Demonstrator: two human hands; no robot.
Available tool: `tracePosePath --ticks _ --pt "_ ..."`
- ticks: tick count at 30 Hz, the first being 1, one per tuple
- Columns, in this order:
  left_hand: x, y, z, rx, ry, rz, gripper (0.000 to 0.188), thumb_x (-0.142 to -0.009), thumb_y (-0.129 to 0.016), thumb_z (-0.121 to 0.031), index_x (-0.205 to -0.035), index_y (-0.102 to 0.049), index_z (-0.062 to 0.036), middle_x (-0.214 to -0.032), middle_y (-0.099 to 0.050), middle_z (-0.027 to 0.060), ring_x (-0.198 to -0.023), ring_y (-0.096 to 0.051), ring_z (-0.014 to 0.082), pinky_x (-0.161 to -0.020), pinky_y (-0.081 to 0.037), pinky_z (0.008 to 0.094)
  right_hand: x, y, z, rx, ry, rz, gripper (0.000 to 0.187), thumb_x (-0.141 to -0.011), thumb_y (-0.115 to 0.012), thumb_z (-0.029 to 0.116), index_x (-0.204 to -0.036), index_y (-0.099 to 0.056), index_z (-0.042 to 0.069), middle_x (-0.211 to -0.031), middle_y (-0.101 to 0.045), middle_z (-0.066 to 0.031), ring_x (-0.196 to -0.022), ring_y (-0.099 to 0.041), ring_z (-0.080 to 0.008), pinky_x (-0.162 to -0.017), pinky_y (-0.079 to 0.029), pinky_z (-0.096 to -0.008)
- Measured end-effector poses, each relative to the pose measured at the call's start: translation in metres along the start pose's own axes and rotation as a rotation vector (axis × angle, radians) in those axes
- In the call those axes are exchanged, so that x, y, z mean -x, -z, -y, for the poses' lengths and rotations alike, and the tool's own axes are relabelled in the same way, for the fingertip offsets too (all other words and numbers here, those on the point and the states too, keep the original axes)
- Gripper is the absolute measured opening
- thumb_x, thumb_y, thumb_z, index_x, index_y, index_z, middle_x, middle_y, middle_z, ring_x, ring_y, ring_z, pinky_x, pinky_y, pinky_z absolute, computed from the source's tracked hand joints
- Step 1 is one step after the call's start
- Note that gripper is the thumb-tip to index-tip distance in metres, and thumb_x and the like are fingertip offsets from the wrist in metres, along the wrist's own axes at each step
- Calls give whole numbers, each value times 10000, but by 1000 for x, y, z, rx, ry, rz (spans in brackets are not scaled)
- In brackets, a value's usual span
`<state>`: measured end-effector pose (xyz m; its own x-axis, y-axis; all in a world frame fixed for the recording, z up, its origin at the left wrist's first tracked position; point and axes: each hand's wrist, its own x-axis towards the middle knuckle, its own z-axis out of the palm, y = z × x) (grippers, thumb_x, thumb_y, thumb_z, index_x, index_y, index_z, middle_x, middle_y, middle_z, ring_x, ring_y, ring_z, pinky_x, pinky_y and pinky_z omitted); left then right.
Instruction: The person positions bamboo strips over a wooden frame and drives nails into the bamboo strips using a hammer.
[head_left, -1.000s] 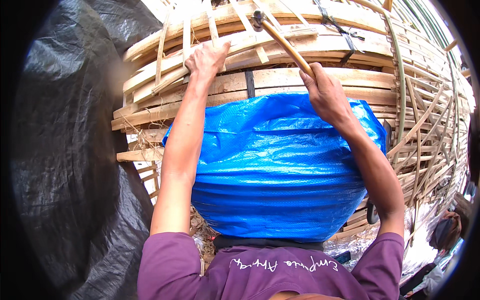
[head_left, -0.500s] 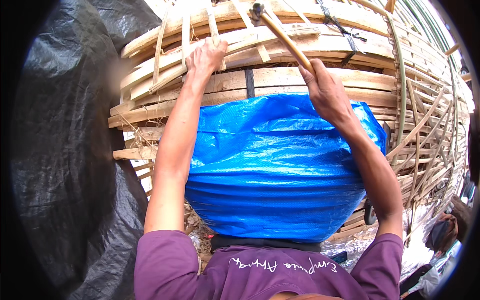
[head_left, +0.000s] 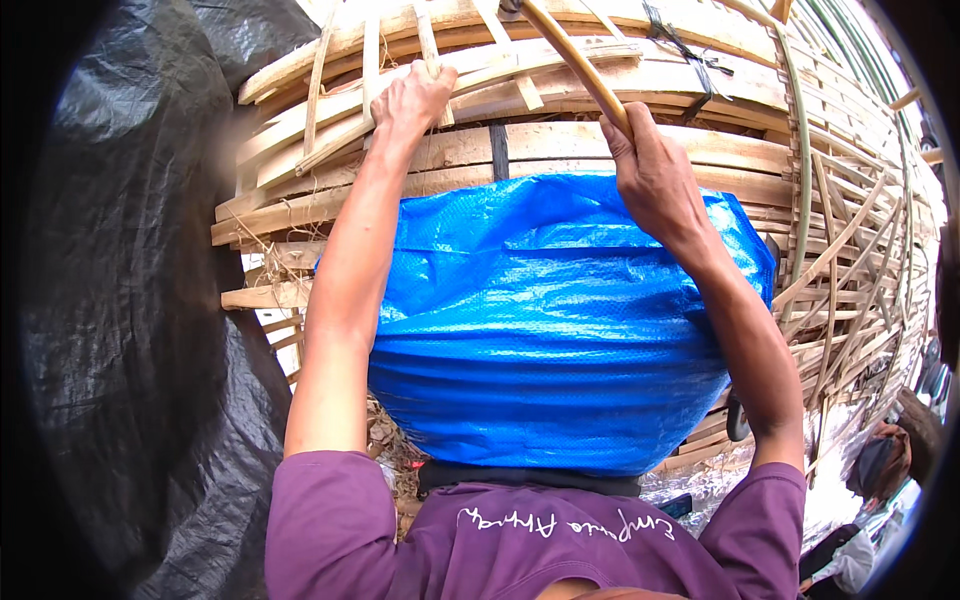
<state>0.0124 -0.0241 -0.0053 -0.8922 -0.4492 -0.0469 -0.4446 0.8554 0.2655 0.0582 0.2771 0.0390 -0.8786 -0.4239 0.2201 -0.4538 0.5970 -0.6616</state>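
My right hand (head_left: pixel 655 175) is closed round the lower end of a hammer's wooden handle (head_left: pixel 580 68). The hammer slants up and to the left, and its dark head (head_left: pixel 511 8) is partly cut off by the upper edge. Further left, my left hand (head_left: pixel 412 98) has its fingers curled down on a thin wooden strip (head_left: pixel 427 40) that crosses the long pale slats. The fingertips and the spot they press are partly hidden. Below both hands, a shiny blue plastic sheet (head_left: pixel 540 330) covers my lap.
Stacked wooden slats (head_left: pixel 650 145) run across in front of me, bound with black ties (head_left: pixel 695 60). A lattice of thin strips (head_left: pixel 850 260) rises on the right. A black tarp (head_left: pixel 140 300) hangs along the left. Cloth items (head_left: pixel 885 465) lie at the lower right.
The hammer and my right hand have shifted slightly upward, so the head now meets the upper edge. My left hand stays on the strip, and the whole view has moved a little.
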Motion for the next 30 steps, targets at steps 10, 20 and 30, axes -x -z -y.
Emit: tracePosePath --ticks 10,20,30 --pt "1 -1 2 12 -32 -16 649 -897 -389 -533 -1257 -550 -18 -1085 -671 291 -1048 -651 419 -913 -472 519 -8 14 15 -138 80 -123 210 -1016 -521 226 -992 -498 19 -628 -550 -229 -548 -553 -396 -492 -380 -445" --pt "2 -3 -1 13 14 -12 625 -905 -376 -545 -1286 -550 -82 -1143 -647 296 -1121 -596 453 -970 -435 514 -11 4 -1 -52 -37 -63 222 -1017 -497 249 -975 -468 33 -623 -560 -278 -617 -576 -490 -520 -386 -542" --pt "0 -3 -1 17 23 7 631 -910 -367 -559 -1288 -552 -89 -1125 -657 287 -1113 -600 453 -972 -434 517 -8 9 4 -37 -25 -21 236 -1021 -496 247 -1008 -494 12 -663 -580 -273 -620 -585 -466 -537 -402 -515"
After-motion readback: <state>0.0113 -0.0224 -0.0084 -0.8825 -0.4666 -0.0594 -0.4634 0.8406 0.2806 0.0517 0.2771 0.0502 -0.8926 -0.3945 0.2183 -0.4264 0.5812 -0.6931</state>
